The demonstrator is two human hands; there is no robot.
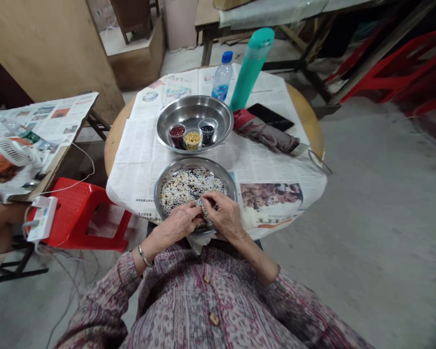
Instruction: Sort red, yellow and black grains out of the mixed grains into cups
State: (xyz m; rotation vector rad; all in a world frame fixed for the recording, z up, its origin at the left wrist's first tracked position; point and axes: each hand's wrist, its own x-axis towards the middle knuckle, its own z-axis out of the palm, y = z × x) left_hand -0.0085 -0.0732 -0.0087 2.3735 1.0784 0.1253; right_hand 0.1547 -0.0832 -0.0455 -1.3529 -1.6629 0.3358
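Directly before me, a round steel basin (233, 186) holds a mix of white grains (183, 186) with red, yellow and dark beans among them. My left hand (179, 222) is over its near side, fingers curled down at the grains. Beside it, my right hand (225, 214) bends over the same basin with thumb and forefinger pinched together. Whatever either hand grips is too small or hidden to make out. Behind is a larger steel basin (187, 107) with three clear cups: red beans (177, 136), yellow beans (193, 139) and black beans (207, 132).
Newspaper (134, 160) covers the round table. At its back stand a water bottle (223, 77) and a teal bottle (252, 68). A dark phone (271, 116) and a folded umbrella (269, 135) lie right. A red stool (80, 213) with a power strip (42, 218) stands left.
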